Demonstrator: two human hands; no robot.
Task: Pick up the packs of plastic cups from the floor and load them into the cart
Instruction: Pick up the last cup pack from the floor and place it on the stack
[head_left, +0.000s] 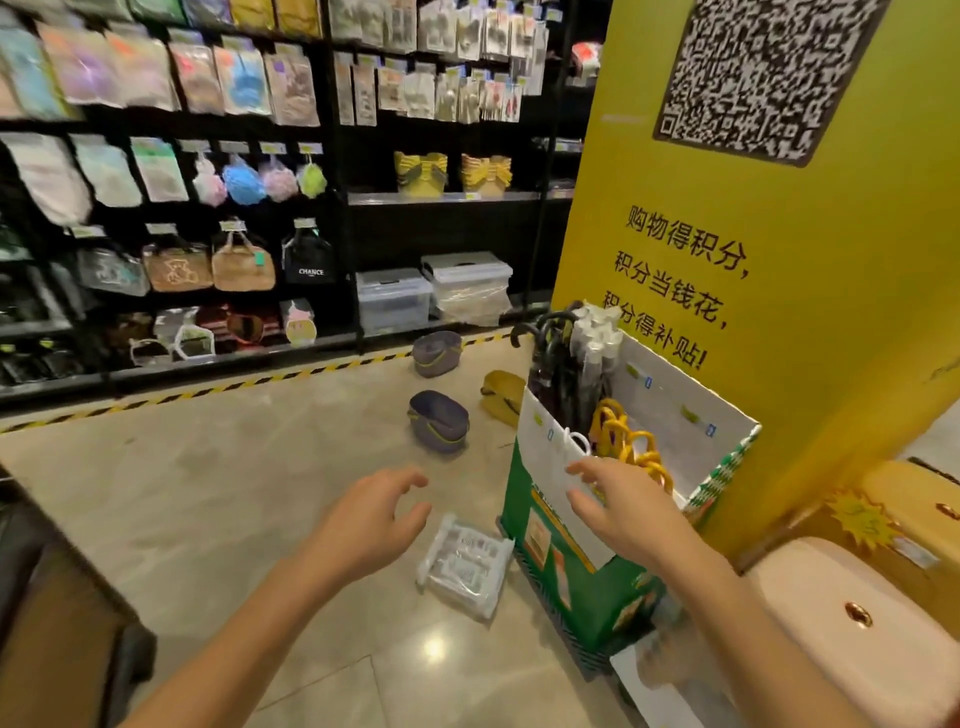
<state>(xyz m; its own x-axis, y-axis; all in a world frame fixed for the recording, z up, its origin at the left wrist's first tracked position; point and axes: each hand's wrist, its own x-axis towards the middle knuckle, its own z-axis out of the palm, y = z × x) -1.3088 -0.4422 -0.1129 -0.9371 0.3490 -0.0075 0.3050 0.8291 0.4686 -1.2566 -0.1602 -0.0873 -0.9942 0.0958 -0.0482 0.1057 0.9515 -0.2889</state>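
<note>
Clear-wrapped pack of plastic cups (464, 566) flat on floor, left hand (366, 525) and right hand (626, 512) above, fingers spread, empty

Pack of cups (464, 566) lies on floor (234, 493), apparently touching display box (566, 561).

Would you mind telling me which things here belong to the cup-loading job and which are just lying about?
Part of the job:
- pack of plastic cups on the floor
- left hand and right hand, both open and empty above it

Just lying about:
- two grey baskets
- yellow bag
- umbrella display box
- clear storage bins
</note>
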